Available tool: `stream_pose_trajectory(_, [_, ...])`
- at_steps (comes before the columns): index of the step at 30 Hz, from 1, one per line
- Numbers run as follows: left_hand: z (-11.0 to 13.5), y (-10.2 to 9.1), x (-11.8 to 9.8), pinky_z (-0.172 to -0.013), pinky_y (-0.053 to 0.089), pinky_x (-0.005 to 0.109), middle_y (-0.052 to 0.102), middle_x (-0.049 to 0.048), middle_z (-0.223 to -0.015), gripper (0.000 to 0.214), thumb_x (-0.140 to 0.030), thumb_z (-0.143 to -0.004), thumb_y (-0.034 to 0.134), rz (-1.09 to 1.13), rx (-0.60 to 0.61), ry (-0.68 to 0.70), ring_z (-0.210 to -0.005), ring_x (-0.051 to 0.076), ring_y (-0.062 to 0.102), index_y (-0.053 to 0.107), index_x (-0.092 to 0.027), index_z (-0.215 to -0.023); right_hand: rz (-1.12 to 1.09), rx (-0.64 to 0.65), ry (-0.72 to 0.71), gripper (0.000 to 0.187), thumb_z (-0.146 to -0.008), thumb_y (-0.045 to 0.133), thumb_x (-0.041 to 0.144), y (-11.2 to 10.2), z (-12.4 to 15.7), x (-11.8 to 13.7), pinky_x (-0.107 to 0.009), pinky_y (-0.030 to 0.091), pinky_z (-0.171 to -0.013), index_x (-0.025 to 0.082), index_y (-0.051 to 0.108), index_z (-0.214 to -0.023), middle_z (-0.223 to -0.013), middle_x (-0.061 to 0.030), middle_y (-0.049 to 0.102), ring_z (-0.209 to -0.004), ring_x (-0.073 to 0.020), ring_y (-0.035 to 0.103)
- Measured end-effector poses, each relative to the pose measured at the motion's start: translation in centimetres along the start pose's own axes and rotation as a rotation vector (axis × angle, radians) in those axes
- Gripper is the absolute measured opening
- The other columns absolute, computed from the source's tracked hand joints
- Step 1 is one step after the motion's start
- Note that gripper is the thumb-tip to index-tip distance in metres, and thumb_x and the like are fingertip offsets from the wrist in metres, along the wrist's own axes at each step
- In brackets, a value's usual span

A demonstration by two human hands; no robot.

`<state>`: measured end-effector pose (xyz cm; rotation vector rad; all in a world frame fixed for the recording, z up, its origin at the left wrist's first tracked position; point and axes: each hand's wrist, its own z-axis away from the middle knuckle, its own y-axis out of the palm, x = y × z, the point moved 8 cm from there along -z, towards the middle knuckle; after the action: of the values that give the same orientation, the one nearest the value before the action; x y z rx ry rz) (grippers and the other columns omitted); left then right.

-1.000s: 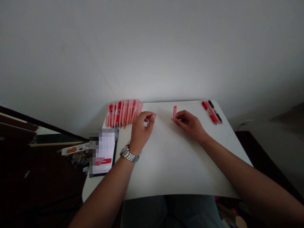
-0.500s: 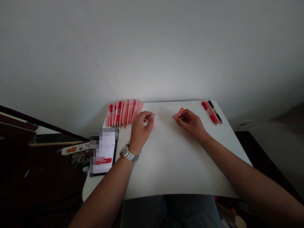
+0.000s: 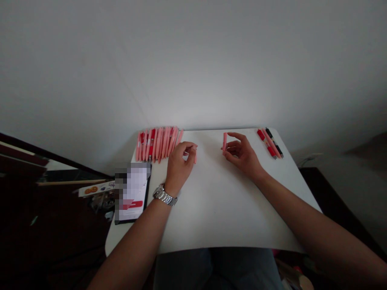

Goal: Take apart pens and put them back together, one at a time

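My left hand (image 3: 182, 160), with a metal-band watch on the wrist, is closed in a pinch over the middle of the table. A pink pen part (image 3: 195, 156) shows at its fingertips; the fingers cover most of it. To the right, my right hand (image 3: 242, 155) grips a short pink pen piece (image 3: 224, 143) between thumb and index finger. This piece stands nearly upright, with the other fingers curled behind it. The two hands are apart. Left of my left hand, several pink and red pens (image 3: 160, 143) lie side by side in a row.
A red pen (image 3: 266, 143), a pink pen (image 3: 272, 143) and a black pen (image 3: 275, 143) lie at the table's far right corner. A phone (image 3: 133, 193), partly pixelated, rests at the left edge. The white table (image 3: 223, 217) meets a wall (image 3: 205, 60) behind.
The pink piece in my right hand has turned from slanted to nearly upright, and that hand's fingers have spread wider around it. My left hand stays in place.
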<state>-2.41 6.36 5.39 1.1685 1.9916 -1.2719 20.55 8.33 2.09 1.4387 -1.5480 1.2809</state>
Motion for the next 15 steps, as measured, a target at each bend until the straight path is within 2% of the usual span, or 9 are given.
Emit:
stream_pose_trajectory(4, [-0.03, 0.05, 0.01, -0.084, 0.054, 0.034, 0.073, 0.0049, -0.099, 0.019, -0.035, -0.102, 0.053, 0.005, -0.003, 0.004, -0.092, 0.018, 0.068, 0.067, -0.022, -0.101, 0.027, 0.007, -0.009, 0.071, -0.085, 0.075, 0.038, 0.02, 0.09, 0.31, -0.038, 0.062, -0.084, 0.033, 0.041, -0.147, -0.101, -0.0016, 0.066, -0.088, -0.0197, 0.071])
stream_pose_trajectory(9, [0.01, 0.07, 0.08, -0.084, 0.054, 0.033, 0.073, 0.005, -0.099, 0.02, -0.035, -0.102, 0.052, 0.0, -0.004, 0.008, -0.092, 0.017, 0.067, 0.068, -0.022, -0.101, 0.049, -0.007, -0.024, 0.062, -0.09, 0.069, 0.04, -0.12, 0.08, 0.48, -0.041, 0.063, -0.088, 0.032, 0.043, -0.147, -0.099, -0.002, 0.067, -0.09, -0.0209, 0.073])
stream_pose_trajectory(15, [0.06, 0.03, 0.08, -0.085, 0.054, 0.034, 0.073, 0.005, -0.099, 0.02, -0.035, -0.102, 0.053, 0.004, 0.0, 0.004, -0.093, 0.018, 0.067, 0.068, -0.022, -0.101, 0.048, -0.047, -0.017, 0.066, -0.09, 0.071, 0.041, -0.47, 0.13, 0.55, -0.041, 0.064, -0.082, 0.032, 0.039, -0.147, -0.097, -0.0018, 0.069, -0.085, -0.0214, 0.074])
